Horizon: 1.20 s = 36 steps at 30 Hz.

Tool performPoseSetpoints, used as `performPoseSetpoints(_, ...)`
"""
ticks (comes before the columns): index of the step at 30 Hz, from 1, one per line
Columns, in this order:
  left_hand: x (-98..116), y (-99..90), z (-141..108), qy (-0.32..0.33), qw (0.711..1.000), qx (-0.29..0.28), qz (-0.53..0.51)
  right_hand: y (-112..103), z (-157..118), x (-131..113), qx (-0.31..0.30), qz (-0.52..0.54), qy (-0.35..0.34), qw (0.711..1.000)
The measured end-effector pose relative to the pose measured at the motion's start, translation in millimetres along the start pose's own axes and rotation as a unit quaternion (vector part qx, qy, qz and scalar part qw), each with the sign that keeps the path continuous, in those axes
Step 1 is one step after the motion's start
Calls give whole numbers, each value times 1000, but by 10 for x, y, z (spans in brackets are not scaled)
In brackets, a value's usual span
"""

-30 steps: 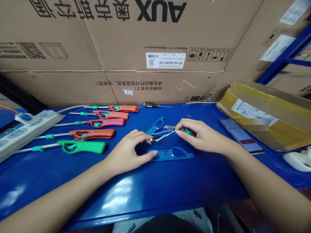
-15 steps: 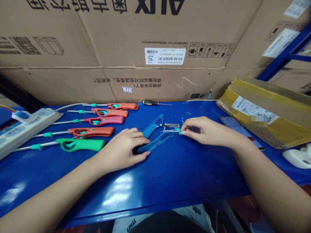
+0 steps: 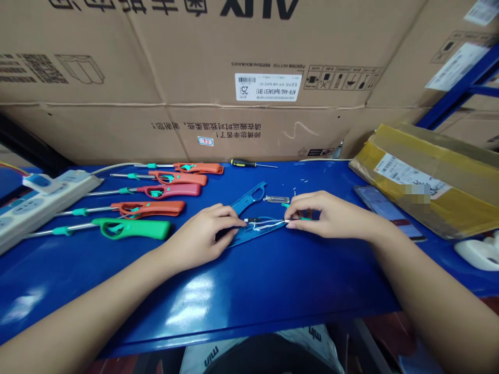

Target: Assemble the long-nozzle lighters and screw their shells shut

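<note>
My left hand (image 3: 208, 231) is closed in a pinch at the end of a small black-and-white igniter piece (image 3: 252, 220). White wires (image 3: 265, 224) run from that piece to my right hand (image 3: 317, 213), whose thumb and fingers are closed on their other end. A green plastic part (image 3: 285, 205) shows at the right fingertips. Beneath the wires lies one blue lighter casing half (image 3: 249, 236), partly covered by my left fingers. The other blue casing half (image 3: 251, 196) rests just behind it. A clear fuel tank (image 3: 277, 199) sits on the table behind the wires.
Several long-necked lighters (image 3: 134, 228) lie at the left beside a white power strip (image 3: 47, 200). A screwdriver (image 3: 244, 163) lies at the back. To the right are a phone (image 3: 376, 205), a taped carton (image 3: 436, 171) and a white earbud case (image 3: 477, 253).
My left hand has left the casing's end and now pinches the igniter piece. My right hand has come slightly toward me, drawing the wires over the nearer casing half, away from the tank.
</note>
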State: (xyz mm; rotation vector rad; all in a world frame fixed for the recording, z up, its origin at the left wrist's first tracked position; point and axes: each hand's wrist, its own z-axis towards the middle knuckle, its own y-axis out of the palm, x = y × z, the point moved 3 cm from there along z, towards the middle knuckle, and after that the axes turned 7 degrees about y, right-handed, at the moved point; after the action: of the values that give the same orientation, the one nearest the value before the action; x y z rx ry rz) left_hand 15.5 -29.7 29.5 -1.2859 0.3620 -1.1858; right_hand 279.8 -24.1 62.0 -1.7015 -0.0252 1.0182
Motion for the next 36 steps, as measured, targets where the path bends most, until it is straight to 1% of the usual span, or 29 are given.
performPoseSetpoints(3,-6,9,-2,0,1000,2,-7,42,18,15,-21,-7,10,1000)
performPoseSetpoints(5,-11,15,-6,-15,1000,10,-7,57,28,31,-19,-7,29,999)
performPoseSetpoints(8,-16,3,-15,-55,997,52,-4,61,37,45,5,1,55,998)
performPoseSetpoints(11,-8,-22,-19,-83,992,97,5,63,42,27,26,-1,41,999)
performPoseSetpoints(12,-1,-27,-17,-81,991,102,9,65,43,17,30,-1,31,999)
performPoseSetpoints(14,15,-25,-8,-57,994,97,17,75,45,-3,35,-1,11,999)
performPoseSetpoints(17,28,0,2,-7,997,74,24,101,50,-16,26,-4,1,1000)
performPoseSetpoints(19,20,30,4,9,998,52,22,117,55,-7,16,-12,7,1000)
performPoseSetpoints(22,-3,66,5,12,999,38,10,127,59,30,0,-29,21,999)
performPoseSetpoints(26,-14,78,12,19,999,50,2,124,59,74,-19,-39,29,999)
performPoseSetpoints(36,2,63,5,30,997,69,8,90,31,81,-20,-58,43,997)
